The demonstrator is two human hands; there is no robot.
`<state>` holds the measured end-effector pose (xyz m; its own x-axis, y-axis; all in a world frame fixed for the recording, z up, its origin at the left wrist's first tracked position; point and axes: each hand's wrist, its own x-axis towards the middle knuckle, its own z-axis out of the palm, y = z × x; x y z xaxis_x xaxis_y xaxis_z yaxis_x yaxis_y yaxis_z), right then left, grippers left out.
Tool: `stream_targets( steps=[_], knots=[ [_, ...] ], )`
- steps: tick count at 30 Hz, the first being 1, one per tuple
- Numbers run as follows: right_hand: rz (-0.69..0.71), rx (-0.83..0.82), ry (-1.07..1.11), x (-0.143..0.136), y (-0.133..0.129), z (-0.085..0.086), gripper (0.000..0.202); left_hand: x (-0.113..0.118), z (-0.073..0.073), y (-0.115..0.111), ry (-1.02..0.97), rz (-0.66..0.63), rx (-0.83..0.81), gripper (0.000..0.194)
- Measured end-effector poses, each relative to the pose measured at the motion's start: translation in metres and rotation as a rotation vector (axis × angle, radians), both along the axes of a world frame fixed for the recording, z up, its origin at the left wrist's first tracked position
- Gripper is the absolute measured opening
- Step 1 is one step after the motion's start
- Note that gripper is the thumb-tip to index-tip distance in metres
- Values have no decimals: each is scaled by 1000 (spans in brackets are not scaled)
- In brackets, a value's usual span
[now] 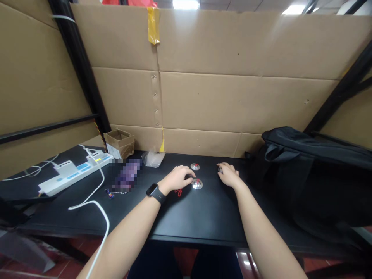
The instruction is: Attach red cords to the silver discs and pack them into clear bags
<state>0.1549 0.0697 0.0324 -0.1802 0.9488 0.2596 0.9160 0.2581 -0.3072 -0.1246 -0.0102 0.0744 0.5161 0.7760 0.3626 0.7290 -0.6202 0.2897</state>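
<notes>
Two small silver cymbals with red cord at their centres lie on the black table, the far cymbal (195, 166) behind the near cymbal (197, 184). My left hand (179, 179), with a dark watch (156, 192) on its wrist, is just left of them. Its fingers are bent but apart, their tips close to the near cymbal's left edge; whether they touch it I cannot tell. A loop of red cord (178, 192) shows below this hand. To the right of the cymbals, my right hand (229, 174) rests low with fingers curled around a small greyish thing, mostly hidden.
A white power strip (75, 175) with cables and a small cardboard box (119, 142) are at the left. A blurred purple item (128, 175) and a clear plastic bag (153, 159) lie nearer. A black backpack (314, 174) fills the right. Cardboard walls (209, 104) enclose the table.
</notes>
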Motion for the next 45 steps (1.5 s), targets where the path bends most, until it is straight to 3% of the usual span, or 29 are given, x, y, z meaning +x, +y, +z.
stream_targets(
  steps=[9,23,26,29,32,35,40,45],
  knots=[
    [-92,-52,35,7,-3,13,36,-30,0,16,-27,160,80,26],
    [-95,-26,54,7,-5,16,35,-40,-4,20,44,152,-1,25],
    [21,38,119,1,-6,16,36,-39,-2,18,80,277,50,25],
    [298,53,228,-11,-11,19,32,-45,8,12,46,523,247,38],
    [483,25,329,-26,-20,22,28,-63,20,9,-56,810,435,44],
    [548,8,362,-39,-30,25,26,-91,23,9,-149,1006,501,40],
    [596,14,372,-50,-38,28,23,-122,10,16,-210,1117,441,24],
    [600,15,360,-51,-38,27,22,-124,4,22,-236,1077,458,11]
  ],
)
